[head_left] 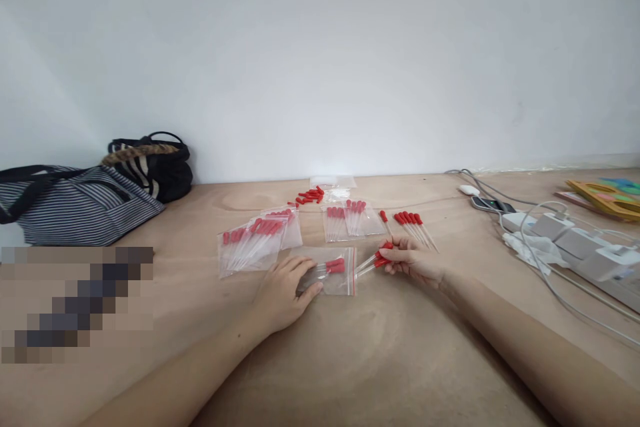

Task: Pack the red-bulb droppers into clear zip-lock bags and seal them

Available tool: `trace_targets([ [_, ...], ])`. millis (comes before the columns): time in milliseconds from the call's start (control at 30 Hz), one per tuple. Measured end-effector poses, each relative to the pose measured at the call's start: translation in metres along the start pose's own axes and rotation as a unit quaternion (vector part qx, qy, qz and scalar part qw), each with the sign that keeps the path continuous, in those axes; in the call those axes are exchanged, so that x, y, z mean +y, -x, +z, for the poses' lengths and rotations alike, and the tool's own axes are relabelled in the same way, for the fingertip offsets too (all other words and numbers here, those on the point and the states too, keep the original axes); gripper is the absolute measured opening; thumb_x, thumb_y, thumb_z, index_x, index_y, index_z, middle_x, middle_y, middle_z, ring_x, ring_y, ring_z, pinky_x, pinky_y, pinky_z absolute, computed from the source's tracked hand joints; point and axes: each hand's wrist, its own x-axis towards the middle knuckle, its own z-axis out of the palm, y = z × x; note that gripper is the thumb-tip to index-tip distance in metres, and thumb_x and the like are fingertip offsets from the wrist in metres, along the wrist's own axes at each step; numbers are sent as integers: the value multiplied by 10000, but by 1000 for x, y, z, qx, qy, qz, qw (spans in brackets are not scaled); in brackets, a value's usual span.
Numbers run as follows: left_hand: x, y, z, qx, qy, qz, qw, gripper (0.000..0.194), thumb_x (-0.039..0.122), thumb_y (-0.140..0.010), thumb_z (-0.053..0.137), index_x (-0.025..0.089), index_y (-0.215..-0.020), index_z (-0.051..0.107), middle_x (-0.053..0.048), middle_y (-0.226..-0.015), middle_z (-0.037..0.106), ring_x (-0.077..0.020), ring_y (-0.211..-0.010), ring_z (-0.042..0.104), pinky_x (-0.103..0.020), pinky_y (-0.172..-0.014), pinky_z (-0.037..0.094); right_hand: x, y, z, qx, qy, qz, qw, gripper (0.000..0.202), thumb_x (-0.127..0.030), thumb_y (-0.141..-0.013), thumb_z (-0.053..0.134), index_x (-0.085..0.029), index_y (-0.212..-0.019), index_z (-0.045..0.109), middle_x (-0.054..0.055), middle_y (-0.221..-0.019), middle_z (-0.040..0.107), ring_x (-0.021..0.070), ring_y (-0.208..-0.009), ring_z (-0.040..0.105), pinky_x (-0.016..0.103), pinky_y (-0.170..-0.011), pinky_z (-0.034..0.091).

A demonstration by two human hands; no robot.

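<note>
- Head view: the left hand (289, 285) lies over the left end of a clear zip bag (336, 287), fingers loosely extended, thumb apart, pressing rather than gripping.
- At that bag's three o'clock, the right hand (413, 259) pinches several red-ended droppers (384, 252), thumb and fingers closed on the red ends; their pale stems point toward the bag's red-striped edge. The exact count is hard to tell.
- Inside the bag lie red-ended droppers, partly under the left hand.
- Taking the bag as the clock's centre, overlapping filled bags (250, 250) lie at ten o'clock and two more filled bags (350, 221) at one.
- A row of loose droppers (411, 219) fans out at two o'clock, a single dropper (384, 216) just beside it.
- Small red pieces (311, 196) are heaped at twelve o'clock.
- White chargers (575, 240) sit at three o'clock, a striped bag (90, 207) at ten.
</note>
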Motion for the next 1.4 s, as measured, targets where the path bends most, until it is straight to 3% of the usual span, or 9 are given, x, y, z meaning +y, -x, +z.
trace_targets([
  [200, 0, 0, -3, -5, 1, -1, 1000, 349, 390, -817, 478, 185, -1094, 535, -74, -1147, 569, -244, -1078, 501, -426, -921, 391, 8, 4, 20, 17, 60, 6, 998, 290, -312, -598, 730, -160, -745, 531, -10, -625, 621, 69, -509, 564, 196, -522, 469],
  [300, 1, 0, -4, -9, -2, -1, 1000, 397, 441, -806, 483, 187, -1108, 528, -78, -1161, 559, -253, -1082, 496, -430, -921, 390, 15, 4, 30, 34, 165, -27, 985, 281, -359, -643, 681, -159, -795, 556, -24, -590, 583, 72, -475, 525, 213, -475, 445],
  [433, 2, 1, -3, -12, -6, -3, 1000, 444, 477, -789, 491, 197, -1132, 515, -79, -1180, 542, -255, -1099, 482, -421, -935, 382, 20, 6, 36, 31, 212, -89, 973, 414, -328, -625, 692, -174, -963, 508, -1, -758, 597, 84, -560, 537, 219, -495, 435],
  [567, 2, 0, -2, -35, -6, -36, 999, 508, 482, -782, 493, 193, -1198, 472, -94, -1272, 466, -268, -1164, 428, -432, -965, 360, 19, 5, 29, -20, 249, -97, 964, 300, -321, -645, 673, -163, -856, 529, -17, -661, 576, 91, -566, 524, 227, -530, 419],
  [867, 3, -2, -3, -66, 14, -46, 997, 487, 377, -823, 452, 207, -1276, 404, -92, -1371, 354, -253, -1264, 310, -441, -1024, 292, 26, -5, 33, 24, 287, -136, 948, 198, -336, -685, 639, -166, -784, 611, 15, -683, 625, 122, -614, 548, 250, -584, 427],
  [1000, 3, -1, -1, -54, 29, -46, 997, 484, 361, -811, 476, 191, -1262, 430, -106, -1358, 370, -272, -1255, 322, -452, -1023, 290, 19, -1, 45, -16, 370, -187, 910, 173, -316, -757, 560, -181, -736, 666, 24, -707, 623, 125, -622, 524, 247, -582, 400],
  [1167, 2, -1, 0, -51, 42, -51, 996, 482, 342, -807, 489, 245, -1273, 416, -88, -1356, 363, -280, -1242, 337, -460, -1010, 300, 5, 9, 40, -165, 411, -220, 869, 229, -262, -724, 598, -204, -936, 662, 27, -820, 590, 130, -697, 510, 241, -619, 405],
  [1267, 2, -2, 0, -52, 44, -67, 995, 546, 332, -796, 509, 278, -1314, 348, -94, -1380, 299, -285, -1276, 269, -468, -1013, 281, 5, 7, 33, -191, 378, -198, 884, 372, -256, -742, 570, -204, -1111, 585, 18, -807, 595, 116, -669, 507, 234, -612, 417],
  [1400, 2, -4, 0, -58, 56, -82, 993, 606, 345, -784, 528, 310, -1338, 284, -99, -1379, 269, -296, -1277, 259, -480, -999, 291, 14, -7, 34, -168, 315, -187, 915, 323, -311, -793, 508, -187, -1073, 611, 24, -813, 638, 140, -733, 561, 265, -690, 446],
])
